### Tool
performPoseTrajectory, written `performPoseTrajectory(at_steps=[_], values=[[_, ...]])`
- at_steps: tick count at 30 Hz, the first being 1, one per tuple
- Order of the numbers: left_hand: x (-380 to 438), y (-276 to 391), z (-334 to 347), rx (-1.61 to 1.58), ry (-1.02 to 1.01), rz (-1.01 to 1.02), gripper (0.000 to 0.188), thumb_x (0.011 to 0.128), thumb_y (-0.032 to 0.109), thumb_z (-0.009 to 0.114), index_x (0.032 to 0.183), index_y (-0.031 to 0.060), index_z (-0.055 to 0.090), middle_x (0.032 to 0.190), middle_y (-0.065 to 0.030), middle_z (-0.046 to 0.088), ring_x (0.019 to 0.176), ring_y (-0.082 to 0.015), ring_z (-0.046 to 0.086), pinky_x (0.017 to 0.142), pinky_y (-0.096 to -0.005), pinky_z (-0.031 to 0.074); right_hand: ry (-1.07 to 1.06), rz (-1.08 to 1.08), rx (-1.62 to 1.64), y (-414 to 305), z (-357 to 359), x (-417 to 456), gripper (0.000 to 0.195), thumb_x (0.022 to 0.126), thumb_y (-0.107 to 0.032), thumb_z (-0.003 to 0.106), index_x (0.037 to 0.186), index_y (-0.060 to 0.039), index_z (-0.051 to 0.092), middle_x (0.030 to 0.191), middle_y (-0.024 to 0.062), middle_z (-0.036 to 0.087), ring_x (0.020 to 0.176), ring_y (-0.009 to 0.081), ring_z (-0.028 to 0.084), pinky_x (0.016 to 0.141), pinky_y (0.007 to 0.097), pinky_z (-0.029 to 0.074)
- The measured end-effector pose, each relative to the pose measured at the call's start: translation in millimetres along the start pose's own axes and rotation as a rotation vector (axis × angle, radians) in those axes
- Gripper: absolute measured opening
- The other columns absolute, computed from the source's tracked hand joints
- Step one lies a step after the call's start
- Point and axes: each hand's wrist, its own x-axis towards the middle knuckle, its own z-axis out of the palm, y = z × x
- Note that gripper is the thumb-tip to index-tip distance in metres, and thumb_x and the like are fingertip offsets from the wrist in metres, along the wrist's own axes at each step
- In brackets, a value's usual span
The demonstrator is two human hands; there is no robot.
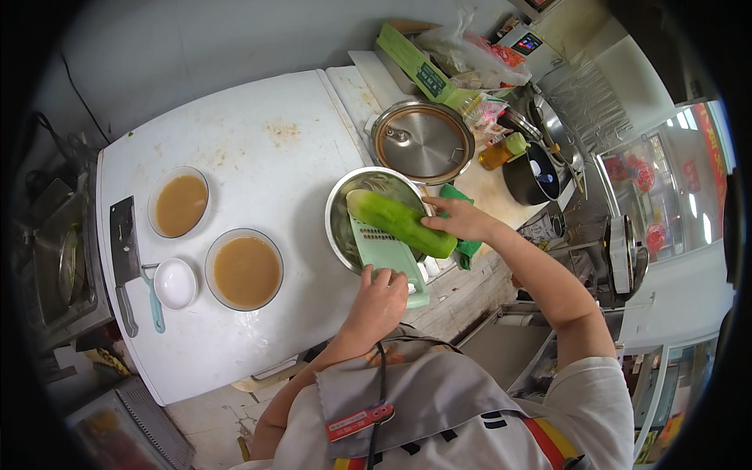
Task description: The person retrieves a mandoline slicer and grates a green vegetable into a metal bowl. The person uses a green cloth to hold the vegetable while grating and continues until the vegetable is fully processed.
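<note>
A long, peeled green gourd or similar vegetable (399, 222) lies slantwise over a pale green plastic grater (385, 251). My right hand (455, 218) rests on the vegetable's upper right side, fingers and thumb gripping it. With my left hand (379, 296) I hold the grater by its lower end, near the handle. The grater's far end leans inside a round stainless steel bowl (336, 205), its toothed patch partly hidden by the vegetable. Some pale pieces lie in the bowl; the vegetable covers much of the inside.
Two glass bowls of brown liquid (182, 205) (247, 273), a small white bowl (175, 284), a peeler (154, 296) and a cleaver (124, 241) are on the left. A lidded steel pot (422, 144), a green cloth (467, 249), an oil bottle (496, 154) and a black pot (531, 175) stand right.
</note>
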Motion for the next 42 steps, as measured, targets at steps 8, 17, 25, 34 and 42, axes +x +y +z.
performPoseTrajectory(at_steps=[8, 17, 25, 34, 42], values=[[3.7, -3.7, 2.0, 0.024, 0.005, 0.03, 0.018, 0.084, 0.011, 0.058, 0.096, 0.0018, 0.068, 0.098, -0.0069, 0.058, 0.099, -0.0254, 0.054, 0.101, -0.053, 0.041, 0.023, -0.075, -0.283, -18.1, 42.3, 19.6, 0.107, 0.072, -0.04, 0.083, 0.161, -0.0346, 0.023, 0.124, 0.0205, 0.062, 0.116, 0.039, 0.063, 0.1, 0.0473, 0.051], [1.1, -3.6, 1.6, -0.021, 0.028, 0.004, 0.018, 0.083, 0.012, 0.061, 0.093, 0.003, 0.073, 0.094, -0.0062, 0.06, 0.099, -0.0246, 0.055, 0.101, -0.0538, 0.041, -0.323, -0.028, -0.87, -110.0, -27.0, -65.7, 0.099, 0.074, -0.025, 0.081, 0.158, -0.0369, 0.029, 0.122, 0.0262, 0.062, 0.102, 0.0396, 0.069, 0.087, 0.0481, 0.056], [8.3, -8.7, 4.3, -0.073, 0.092, 0.039, 0.019, 0.082, 0.011, 0.061, 0.093, 0.002, 0.073, 0.099, -0.0079, 0.063, 0.098, -0.0258, 0.056, 0.101, -0.0505, 0.042, -0.27, 0.03, -0.861, -101.0, -8.1, 28.2, 0.1, 0.073, -0.024, 0.08, 0.159, -0.0315, 0.03, 0.122, 0.0234, 0.062, 0.109, 0.0385, 0.066, 0.089, 0.0464, 0.055], [6.5, -11.8, 2.3, -0.104, 0.055, 0.015, 0.017, 0.081, 0.008, 0.059, 0.091, -0.0006, 0.07, 0.099, -0.0103, 0.061, 0.099, -0.0278, 0.055, 0.1, -0.0475, 0.041, -0.454, -0.014, -0.88, -126.9, -32.0, -39.6, 0.103, 0.069, -0.024, 0.083, 0.159, -0.0326, 0.033, 0.112, 0.0216, 0.065, 0.102, 0.0379, 0.069, 0.084, 0.0435, 0.056], [5.7, -10.4, 7.1, -0.08, 0.113, 0.011, 0.017, 0.081, 0.012, 0.061, 0.087, 0.0022, 0.073, 0.095, -0.0098, 0.062, 0.094, -0.0273, 0.055, 0.096, -0.0467, 0.043, -0.569, 0.074, -0.72, -134.9, -47.3, -26.8, 0.1, 0.07, -0.022, 0.082, 0.158, -0.0301, 0.035, 0.109, 0.0155, 0.072, 0.106, 0.0334, 0.069, 0.092, 0.0422, 0.054]])
